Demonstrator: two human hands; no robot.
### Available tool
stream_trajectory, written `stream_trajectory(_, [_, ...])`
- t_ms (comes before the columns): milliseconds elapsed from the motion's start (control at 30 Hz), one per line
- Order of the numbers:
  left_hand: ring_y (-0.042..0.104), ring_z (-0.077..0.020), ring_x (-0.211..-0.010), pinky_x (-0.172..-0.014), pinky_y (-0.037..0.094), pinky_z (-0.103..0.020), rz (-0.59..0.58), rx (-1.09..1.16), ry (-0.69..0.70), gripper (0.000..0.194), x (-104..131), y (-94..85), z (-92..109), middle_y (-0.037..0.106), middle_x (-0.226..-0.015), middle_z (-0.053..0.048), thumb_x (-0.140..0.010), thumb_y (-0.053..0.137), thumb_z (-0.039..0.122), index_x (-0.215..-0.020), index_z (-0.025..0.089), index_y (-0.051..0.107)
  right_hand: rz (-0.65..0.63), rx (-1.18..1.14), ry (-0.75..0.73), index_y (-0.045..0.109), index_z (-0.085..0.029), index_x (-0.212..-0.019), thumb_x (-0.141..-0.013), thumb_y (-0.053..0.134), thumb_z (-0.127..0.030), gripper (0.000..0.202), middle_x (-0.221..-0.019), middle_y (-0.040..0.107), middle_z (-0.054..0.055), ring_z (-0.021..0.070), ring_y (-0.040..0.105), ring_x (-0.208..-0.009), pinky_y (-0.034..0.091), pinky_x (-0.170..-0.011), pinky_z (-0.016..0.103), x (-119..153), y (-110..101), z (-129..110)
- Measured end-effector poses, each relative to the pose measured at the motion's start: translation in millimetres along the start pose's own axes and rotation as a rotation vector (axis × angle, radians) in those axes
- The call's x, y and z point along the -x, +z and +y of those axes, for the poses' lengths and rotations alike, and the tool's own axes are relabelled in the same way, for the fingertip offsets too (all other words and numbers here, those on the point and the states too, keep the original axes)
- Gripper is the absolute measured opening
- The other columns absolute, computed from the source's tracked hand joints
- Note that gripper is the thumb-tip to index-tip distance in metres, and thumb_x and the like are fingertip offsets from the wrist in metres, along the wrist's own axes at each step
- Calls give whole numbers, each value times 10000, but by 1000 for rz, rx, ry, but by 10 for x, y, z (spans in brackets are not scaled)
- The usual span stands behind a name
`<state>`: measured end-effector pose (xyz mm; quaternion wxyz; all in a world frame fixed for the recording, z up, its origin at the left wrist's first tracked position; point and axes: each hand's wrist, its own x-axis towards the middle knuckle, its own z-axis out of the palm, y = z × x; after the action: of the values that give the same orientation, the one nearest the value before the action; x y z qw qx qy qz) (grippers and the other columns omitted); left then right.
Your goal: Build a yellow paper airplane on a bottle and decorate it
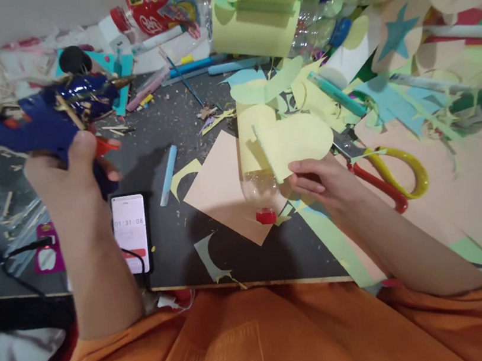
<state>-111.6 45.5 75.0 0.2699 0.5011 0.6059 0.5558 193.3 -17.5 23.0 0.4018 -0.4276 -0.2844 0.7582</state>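
A dark table [289, 266] carries a phone [132, 234], blue marker [168, 175], peach paper [215, 190] and scraps [208, 260].

Muted light, soft shadows on the dark table [170, 247], glowing phone screen [131, 235], slight blur, edges stretched

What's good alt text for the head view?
Left hand grips a blue gun-shaped tool; right hand pinches a pale yellow paper cutout close to a red-capped clear bottle. Scissors and a lit phone lie on the paper-littered dark table.
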Motion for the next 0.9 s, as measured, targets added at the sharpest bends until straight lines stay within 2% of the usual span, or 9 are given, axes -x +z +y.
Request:
stream_trajectory(100, [422, -59, -384, -344, 270, -231, -12, 25, -114, 169, -174, 49, -158, 624, -555, 42, -772, 758, 273, -687, 215, 624, 9, 14, -26, 712, -218, -532, -723, 738, -308, 212, -305, 265, -104, 19, 177, -315, 235, -411, 264, 4, 13, -3])
stream_trajectory(167, [440, -68, -404, -402, 330, -240, -122, -27, -377, 175, -270, 137, -367, 620, -537, 50, -817, 733, 297, -718, 206, 621, 26, 21, -43, 673, -224, -498, -716, 740, -297, 239, -308, 248, -109, 18, 172, -315, 239, -417, 268, 6, 22, -7])
stream_trajectory(233, [535, -98, -480, -509, 424, -259, -111, -37, -451, 117, -341, 189, -582, 641, -562, 54, -850, 688, 280, -806, 178, 649, 50, 24, -55, 622, -232, -471, -710, 735, -290, 270, -313, 239, -109, 21, 172, -318, 241, -421, 271, 3, 21, -6])
stream_trajectory(367, [671, -160, -1004, -860, 462, -276, -140, -53, -331, 265, -353, 85, -761, 732, -868, 66, -743, 789, 219, -995, 182, 717, 77, 36, -42, 490, -244, -438, -730, 697, -302, 362, -324, 221, -102, 36, 189, -331, 251, -432, 275, -6, -10, 5])
stream_trajectory(467, [630, -179, -1163, -995, 414, -347, -20, -171, -124, 364, -209, 13, -581, 720, -1111, 70, -760, 787, 257, -1109, 248, 684, 99, 60, -15, 406, -246, -446, -765, 656, -317, 412, -336, 216, -94, 47, 211, -349, 264, -439, 275, 0, -25, 2])
stream_trajectory(533, [628, -171, -1134, -987, 423, -364, -36, -235, -2, 404, -55, 76, -366, 713, -1152, 43, -787, 743, 268, -1186, 272, 675, 124, 101, -15, 407, -239, -473, -764, 644, -292, 379, -348, 267, -86, 44, 210, -358, 228, -429, 266, 12, -22, -14])
stream_trajectory(633, [665, -177, -921, -885, 491, -369, -263, -148, 51, 249, 173, 314, -29, 752, -952, -9, -811, 664, 403, -953, 215, 744, 63, 205, 33, 454, -224, -518, -719, 644, -268, 280, -380, 380, -72, 31, 214, -358, 160, -408, 248, 40, 0, -63])
stream_trajectory(733, [670, -173, -810, -755, 520, -333, -732, -125, -56, 368, 312, 580, 210, 759, -936, -41, -785, 653, 472, -1000, 188, 745, -63, 293, 127, 500, -213, -583, -685, 660, -280, 202, -403, 439, -64, 43, 290, -365, 161, -390, 227, 73, 56, -127])
stream_trajectory(900, [626, -151, -691, -612, 465, -261, -1197, -116, -228, 269, 380, 807, 324, 667, -710, 6, -732, 701, 443, -720, 176, 669, -210, 351, 181, 559, -191, -727, -666, 712, -236, 170, -432, 469, -90, 55, 355, -385, 230, -377, 204, 93, 223, -213])
